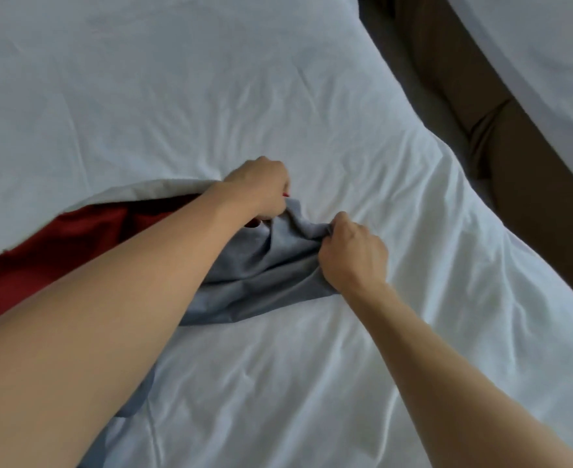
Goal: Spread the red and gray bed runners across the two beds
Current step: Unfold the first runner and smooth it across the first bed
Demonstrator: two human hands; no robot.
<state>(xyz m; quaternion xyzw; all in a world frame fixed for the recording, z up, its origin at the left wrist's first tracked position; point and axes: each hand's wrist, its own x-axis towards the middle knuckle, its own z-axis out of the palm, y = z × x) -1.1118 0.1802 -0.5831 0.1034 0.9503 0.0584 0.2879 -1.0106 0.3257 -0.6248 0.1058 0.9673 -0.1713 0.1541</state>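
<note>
A bunched gray bed runner (261, 265) lies on the white bed (177, 96) below me. My left hand (261, 189) grips its upper edge near the middle of the bed. My right hand (352, 251) pinches a fold of the same gray cloth just to the right. A red runner (75, 238) lies at the left, partly tucked under a fold of white sheet and partly hidden by my left forearm. The gray cloth trails down under my left arm toward the bottom left.
A second white bed (555, 62) shows at the top right corner. Between the two beds runs a gap with a dark brown bed skirt (501, 163). Wrinkled white sheet surrounds my hands on the far and right sides.
</note>
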